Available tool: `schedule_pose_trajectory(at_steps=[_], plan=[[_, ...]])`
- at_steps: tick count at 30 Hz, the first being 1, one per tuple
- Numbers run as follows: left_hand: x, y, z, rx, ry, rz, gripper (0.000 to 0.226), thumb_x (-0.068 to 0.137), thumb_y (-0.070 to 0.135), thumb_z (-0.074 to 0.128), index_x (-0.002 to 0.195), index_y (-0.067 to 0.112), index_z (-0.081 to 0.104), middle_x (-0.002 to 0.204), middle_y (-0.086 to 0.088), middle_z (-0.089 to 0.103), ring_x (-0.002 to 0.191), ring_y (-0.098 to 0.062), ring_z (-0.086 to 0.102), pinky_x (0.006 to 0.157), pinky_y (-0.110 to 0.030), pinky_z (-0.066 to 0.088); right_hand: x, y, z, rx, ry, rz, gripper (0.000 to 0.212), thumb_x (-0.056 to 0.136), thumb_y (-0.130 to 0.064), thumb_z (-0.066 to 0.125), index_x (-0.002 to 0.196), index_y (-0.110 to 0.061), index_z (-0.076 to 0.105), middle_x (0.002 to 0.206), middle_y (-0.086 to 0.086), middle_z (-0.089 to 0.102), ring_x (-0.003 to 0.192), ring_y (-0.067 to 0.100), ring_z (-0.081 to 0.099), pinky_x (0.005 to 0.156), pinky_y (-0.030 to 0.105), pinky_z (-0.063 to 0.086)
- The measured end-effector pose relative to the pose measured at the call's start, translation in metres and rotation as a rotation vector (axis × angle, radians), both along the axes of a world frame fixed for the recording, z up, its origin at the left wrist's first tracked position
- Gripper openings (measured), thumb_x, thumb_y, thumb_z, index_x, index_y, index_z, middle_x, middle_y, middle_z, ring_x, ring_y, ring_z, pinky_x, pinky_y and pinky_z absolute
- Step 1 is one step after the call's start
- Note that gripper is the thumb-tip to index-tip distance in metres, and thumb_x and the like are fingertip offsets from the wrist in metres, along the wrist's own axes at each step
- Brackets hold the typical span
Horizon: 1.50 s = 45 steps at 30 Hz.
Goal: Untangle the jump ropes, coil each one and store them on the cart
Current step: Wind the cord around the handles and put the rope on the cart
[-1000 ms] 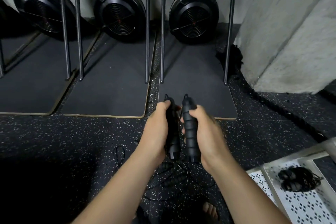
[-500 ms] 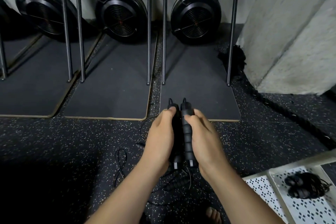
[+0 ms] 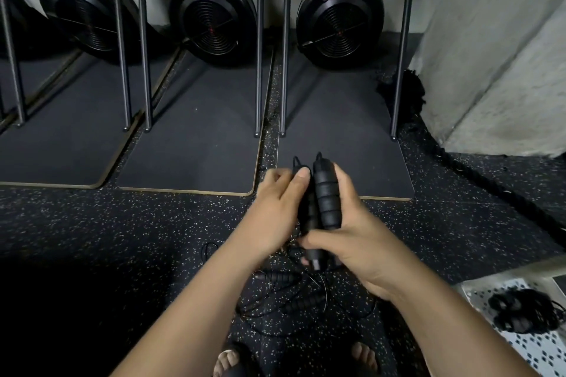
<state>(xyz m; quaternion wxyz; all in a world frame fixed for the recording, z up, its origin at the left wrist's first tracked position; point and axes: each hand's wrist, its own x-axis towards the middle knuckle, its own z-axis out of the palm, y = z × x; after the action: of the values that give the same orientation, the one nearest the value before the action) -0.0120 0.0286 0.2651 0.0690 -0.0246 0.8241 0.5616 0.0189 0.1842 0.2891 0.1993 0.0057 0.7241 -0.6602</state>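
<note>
Of the two handles (image 3: 326,199), the left one is mostly hidden between the palms. The left hand (image 3: 275,211) is blurred, so its grip cannot be told; its thumb touches that handle. The right hand (image 3: 361,242) clenches both. Tangled ropes (image 3: 294,303) lie on the floor (image 3: 153,223) below the grip. A coil (image 3: 520,312) sits on the cart (image 3: 533,352), cut off at the lower right.

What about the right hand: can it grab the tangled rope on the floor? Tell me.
Probably not yet: the right hand grips the handles. The tangled rope lies just beneath it, otherwise unblocked.
</note>
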Motion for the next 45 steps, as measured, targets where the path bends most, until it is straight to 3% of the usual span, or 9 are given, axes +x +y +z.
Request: schedule_pose_trajectory(at_steps=[6,9,13,18,21,28,34,38,45], plan=[[-0.010,-0.027,0.007,0.035,0.150,0.261,0.030,0.110,0.056,0.044,0.122,0.031,0.055,0.119,0.015,0.067,0.108,0.017,0.059,0.095,-0.011,0.042,-0.004,0.021,0.018,0.002,-0.108,0.243,0.073,0.079,0.018,0.069,0.129,-0.033,0.057,0.095,0.001,0.074,0.083,0.022,0.066,0.070,0.048,0.059],[-0.015,-0.028,0.012,0.383,0.014,0.273,0.045,0.111,0.059,0.040,0.126,0.024,0.064,0.113,0.005,0.079,0.106,-0.016,0.072,0.096,-0.038,0.053,0.001,0.021,0.026,-0.059,-0.134,0.400,0.069,0.078,0.020,0.069,0.134,-0.019,0.058,0.094,0.001,0.074,0.083,0.021,0.066,0.068,0.042,0.055],[-0.009,-0.018,0.018,0.650,-0.181,0.196,0.052,0.112,0.049,0.041,0.112,0.006,0.070,0.079,-0.001,0.071,0.076,-0.013,0.068,0.080,-0.030,0.055,0.002,0.024,0.032,-0.177,-0.081,0.429,0.058,0.071,0.012,0.071,0.125,-0.009,0.064,0.096,0.010,0.071,0.084,0.019,0.064,0.071,0.035,0.051],[0.005,0.007,0.011,0.397,-0.187,0.024,0.039,0.095,0.046,0.048,0.081,0.012,0.060,0.071,-0.017,0.054,0.065,-0.022,0.048,0.062,-0.035,0.037,0.001,0.021,0.036,-0.370,0.061,0.249,0.067,0.069,0.021,0.066,0.127,-0.013,0.066,0.110,0.007,0.080,0.102,0.020,0.074,0.089,0.031,0.061],[0.011,0.023,0.008,0.315,-0.263,-0.037,0.046,0.107,0.028,0.041,0.063,0.022,0.054,0.057,-0.004,0.042,0.050,-0.017,0.032,0.053,-0.030,0.025,-0.010,0.027,0.033,-0.403,0.096,0.045,0.064,0.067,0.016,0.066,0.125,-0.011,0.063,0.095,0.011,0.077,0.084,0.020,0.073,0.075,0.029,0.060],[0.017,0.034,-0.002,0.153,-0.256,-0.165,0.041,0.099,0.051,0.037,0.073,0.028,0.059,0.080,-0.018,0.065,0.061,-0.021,0.045,0.065,-0.038,0.037,-0.014,0.042,0.036,-0.387,-0.021,0.183,0.076,0.082,0.009,0.061,0.149,-0.022,0.047,0.135,0.019,0.071,0.084,0.031,0.072,0.063,0.036,0.056],[0.010,0.026,-0.004,0.049,-0.151,-0.134,0.033,0.106,0.050,0.045,0.087,0.035,0.067,0.059,0.010,0.055,0.058,-0.010,0.049,0.061,-0.037,0.037,-0.025,0.046,0.031,-0.224,0.045,-0.120,0.072,0.086,0.021,0.063,0.141,-0.022,0.049,0.113,0.020,0.073,0.079,0.031,0.068,0.065,0.040,0.059],[0.003,0.015,-0.006,-0.093,-0.054,-0.054,0.027,0.109,0.035,0.044,0.110,0.026,0.070,0.068,0.009,0.058,0.066,-0.015,0.056,0.061,-0.032,0.039,-0.038,0.072,0.013,0.238,0.121,-0.237,0.094,0.082,0.018,0.071,0.148,-0.040,0.040,0.113,0.017,0.071,0.074,0.025,0.074,0.065,0.039,0.062],[-0.001,0.003,0.001,-0.131,0.023,-0.045,0.016,0.107,0.042,0.055,0.103,0.034,0.068,0.067,0.010,0.064,0.058,-0.008,0.054,0.061,-0.025,0.044,-0.032,0.071,-0.014,0.746,-0.179,0.454,0.041,0.082,0.009,0.070,0.115,-0.013,0.061,0.099,0.019,0.076,0.074,0.022,0.074,0.064,0.037,0.060]])
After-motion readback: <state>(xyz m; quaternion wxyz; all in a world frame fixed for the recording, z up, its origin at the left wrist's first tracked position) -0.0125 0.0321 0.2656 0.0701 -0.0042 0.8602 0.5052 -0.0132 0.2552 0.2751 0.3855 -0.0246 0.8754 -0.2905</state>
